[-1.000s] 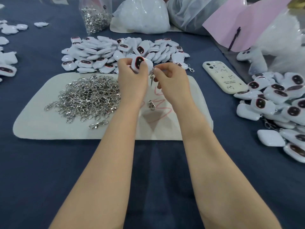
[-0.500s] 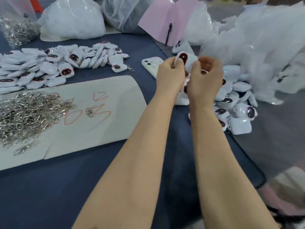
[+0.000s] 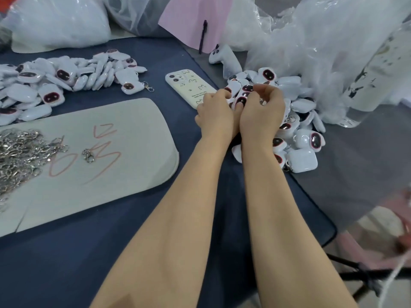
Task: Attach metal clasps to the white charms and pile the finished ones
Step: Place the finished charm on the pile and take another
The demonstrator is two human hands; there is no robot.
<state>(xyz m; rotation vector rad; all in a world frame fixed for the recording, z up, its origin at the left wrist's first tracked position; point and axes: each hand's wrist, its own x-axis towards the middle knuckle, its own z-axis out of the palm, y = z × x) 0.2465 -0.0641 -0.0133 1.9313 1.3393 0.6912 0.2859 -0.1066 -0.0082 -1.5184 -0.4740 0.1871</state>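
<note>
Right of centre, at the finished pile [image 3: 302, 156] beside the blue cloth's [image 3: 66, 263] edge.
Left hand [image 3: 214, 114] pinches a white charm [image 3: 241, 100]; right hand [image 3: 262, 112] curled, grip unclear; phone [image 3: 189, 85] just left, open cloth below.

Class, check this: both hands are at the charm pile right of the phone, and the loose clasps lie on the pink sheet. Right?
Not quite. In the head view the clasps lie on the pale mat with red writing; the rest holds.

The clasp heap [image 3: 20, 152] is cut off at the left edge.
</note>
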